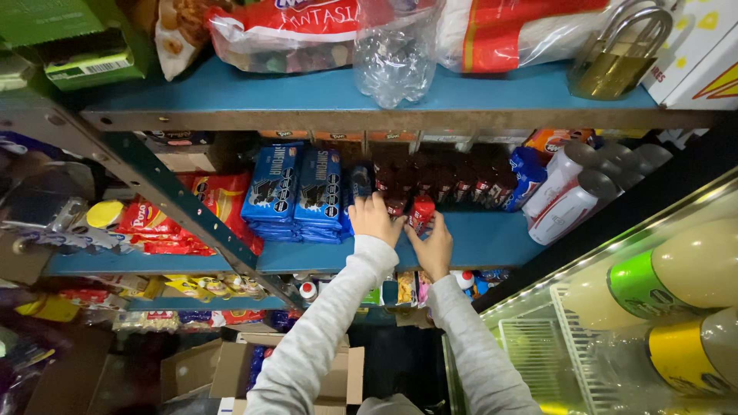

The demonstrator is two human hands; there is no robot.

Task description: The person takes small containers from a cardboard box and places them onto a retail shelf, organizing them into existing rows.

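Both hands reach onto the middle blue shelf [492,238] of a stocked rack. The left hand [374,219] rests on a small dark bottle with a red label [396,204] at the front of a row of like bottles [453,184]; its fingers curl over the top, but whether the grip is clenched on the bottle cannot be told. The right hand [434,246] sits just beside it, with its grip closed around a second small bottle with a red label [421,214], which stands upright on the shelf between the two hands, touching the right thumb and fingers. Both arms wear grey sleeves.

Left of the hands, touching the bottle row's end, stand stacked blue biscuit packs [296,192]. Further left lie red snack bags [207,204]. Right of the row lie white cans with red bands [573,196] on their sides. The upper shelf carries a clear plastic bottle [392,58] and red-and-white bags [292,31]. A brass padlock [619,61] hangs at upper right. Open cardboard boxes [231,369] sit on the floor below. A glass-fronted cooler with large bottles [676,277] stands at lower right.
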